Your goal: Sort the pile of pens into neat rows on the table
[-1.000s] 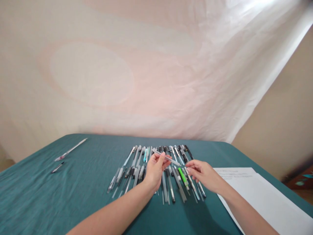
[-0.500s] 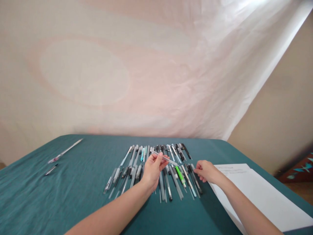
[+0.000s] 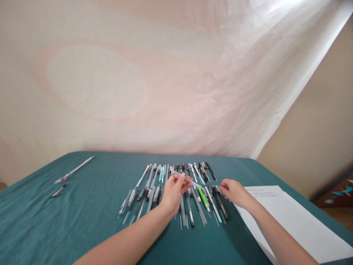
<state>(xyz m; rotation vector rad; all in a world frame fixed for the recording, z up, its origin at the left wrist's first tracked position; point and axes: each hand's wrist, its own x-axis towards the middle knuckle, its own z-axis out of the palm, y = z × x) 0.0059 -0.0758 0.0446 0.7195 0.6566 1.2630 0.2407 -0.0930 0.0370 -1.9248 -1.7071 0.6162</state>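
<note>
My left hand (image 3: 173, 193) is closed on a slim, clear pen (image 3: 194, 183), held slanting above the front row of pens. Its tip end points toward a bright green pen (image 3: 203, 199) lying below. Over by the right end of that row, my right hand (image 3: 234, 192) has its thumb and fingers pinched together beside a black pen (image 3: 221, 206). What those fingers hold, if anything, is too small to make out. A back row of pens (image 3: 197, 173) lies behind my left hand, which hides part of both rows.
White paper sheets (image 3: 286, 217) with some print lie at the right, partly under my right forearm. On the left of the green tablecloth (image 3: 91, 206) are a long clear wrapper or tube (image 3: 74, 171) and a short pen (image 3: 58, 191). A pale cloth (image 3: 165, 92) hangs behind.
My right hand has shifted very slightly up, its fingers now just off the end of the front row. The left hand keeps the clear pen nearly still.
</note>
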